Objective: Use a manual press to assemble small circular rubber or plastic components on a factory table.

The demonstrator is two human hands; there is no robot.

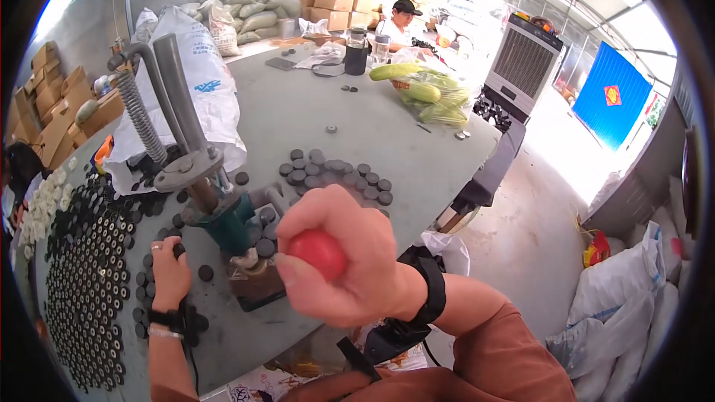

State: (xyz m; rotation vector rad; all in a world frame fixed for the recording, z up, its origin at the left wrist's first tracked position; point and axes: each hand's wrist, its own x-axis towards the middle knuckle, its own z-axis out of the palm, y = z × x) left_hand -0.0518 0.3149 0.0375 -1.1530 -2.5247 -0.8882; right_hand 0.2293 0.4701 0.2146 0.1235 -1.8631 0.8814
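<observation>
My right hand (365, 260) is wrapped round a red ball knob (319, 254), raised close in front of a hand press. The press has a dark green body (227, 225), a coiled spring (141, 115) and grey upright bars. What the knob is joined to is hidden behind my hand. To the left of the press, my left hand (170, 277) pinches a small black round piece (179, 250) between thumb and fingers, low over the table. Loose black discs (206, 273) lie around that hand and at the foot of the press.
Many black ringed pieces (89, 283) cover the table's left side, with pale pieces (46, 208) beyond. More black discs (335, 171) lie behind the press. A white sack (216, 104), a dark bottle (356, 56) and bagged green vegetables (428, 93) stand farther back. A person (398, 26) sits across.
</observation>
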